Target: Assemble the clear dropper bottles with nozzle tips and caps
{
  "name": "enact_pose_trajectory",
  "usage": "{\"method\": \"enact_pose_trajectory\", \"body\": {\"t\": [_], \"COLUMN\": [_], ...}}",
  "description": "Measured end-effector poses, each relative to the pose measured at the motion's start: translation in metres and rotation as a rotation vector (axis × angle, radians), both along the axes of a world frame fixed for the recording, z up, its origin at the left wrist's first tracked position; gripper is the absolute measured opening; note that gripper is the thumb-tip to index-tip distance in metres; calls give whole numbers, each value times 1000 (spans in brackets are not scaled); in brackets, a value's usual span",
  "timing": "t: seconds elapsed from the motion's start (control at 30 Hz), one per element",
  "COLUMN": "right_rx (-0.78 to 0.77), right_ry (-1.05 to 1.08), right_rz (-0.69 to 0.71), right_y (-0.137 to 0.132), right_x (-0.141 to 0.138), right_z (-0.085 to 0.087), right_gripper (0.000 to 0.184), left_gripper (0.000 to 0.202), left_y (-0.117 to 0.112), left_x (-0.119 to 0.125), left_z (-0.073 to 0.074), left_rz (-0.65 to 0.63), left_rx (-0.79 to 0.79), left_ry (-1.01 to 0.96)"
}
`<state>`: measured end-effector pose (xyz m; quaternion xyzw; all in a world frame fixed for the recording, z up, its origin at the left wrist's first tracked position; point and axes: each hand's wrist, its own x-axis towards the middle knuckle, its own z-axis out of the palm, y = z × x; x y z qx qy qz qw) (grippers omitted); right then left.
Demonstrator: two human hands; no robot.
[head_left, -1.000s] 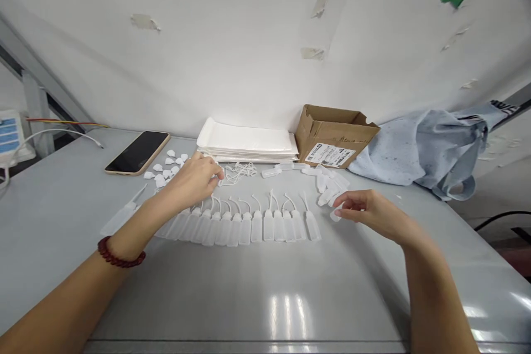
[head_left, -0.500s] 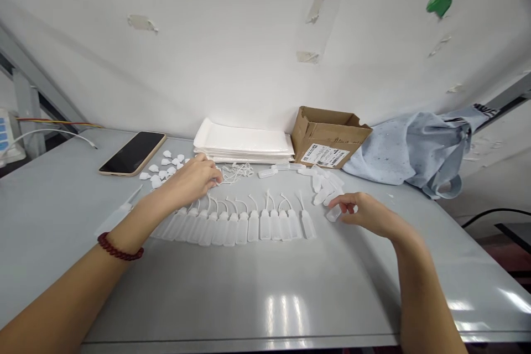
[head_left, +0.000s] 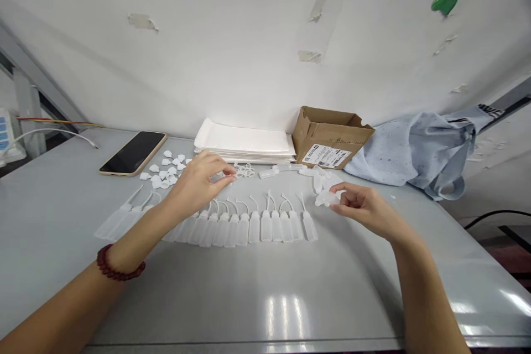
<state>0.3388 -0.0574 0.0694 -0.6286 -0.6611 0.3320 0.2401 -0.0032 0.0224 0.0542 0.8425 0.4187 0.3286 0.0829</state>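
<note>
My left hand (head_left: 198, 181) hovers above the left part of a row of small translucent squeeze bottles (head_left: 249, 227) that lie side by side on the grey table (head_left: 265, 287). Its fingers are pinched on a thin white curved tube (head_left: 226, 178) pulled from a tangle of such tubes (head_left: 244, 169). My right hand (head_left: 365, 207) is to the right of the row, fingers closed on one small translucent bottle (head_left: 327, 198). More loose bottles (head_left: 321, 177) lie just behind it.
A heap of small white caps (head_left: 166, 168) and a dark phone (head_left: 133, 152) lie at the back left. A stack of white padded sheets (head_left: 244, 142), an open cardboard box (head_left: 329, 137) and a pale blue cloth bag (head_left: 423, 150) stand along the wall.
My left hand has come away from the tube tangle, rightward, with one tube pinched. My right hand has lifted a bottle off the table and drawn it up and inward.
</note>
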Motion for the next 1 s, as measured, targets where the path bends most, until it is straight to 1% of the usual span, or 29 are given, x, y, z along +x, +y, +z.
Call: {"method": "enact_pose_trajectory", "body": {"t": [0.1,0.17,0.27,0.4,0.5,0.67,0.83,0.9,1.0], "right_rx": [102,138,169,128,96,-12,-55,-56,-56], "right_ry": [128,196,332,480,561,591,583,607,642], "right_rz": [-89,-107,-65,38,76,151,201,203,184], "right_y": [-2,-4,-7,-12,-13,-16,-19,-19,-18], "right_x": [-15,-26,-45,-70,-83,-91,-96,-98,-98], "right_z": [3,2,-3,-13,-17,-16,-16,-17,-20], "right_gripper": [20,17,17,18,20,21,21,22,22], "left_gripper": [11,8,7,6,6,7,6,8,11], "left_y": [-14,-23,-34,-43,-49,-56,-57,-57,-59], "left_x": [14,22,31,40,45,51,52,52,52], "left_z": [0,-1,-2,-3,-4,-5,-4,-5,-6], "left_rz": [-39,-70,-101,-126,-124,-149,-146,-173,-258], "left_rx": [-66,-107,-149,-157,-157,-163,-146,-137,-100], "left_ry": [-105,-169,-261,-333,-366,-420,-419,-396,-338]}}
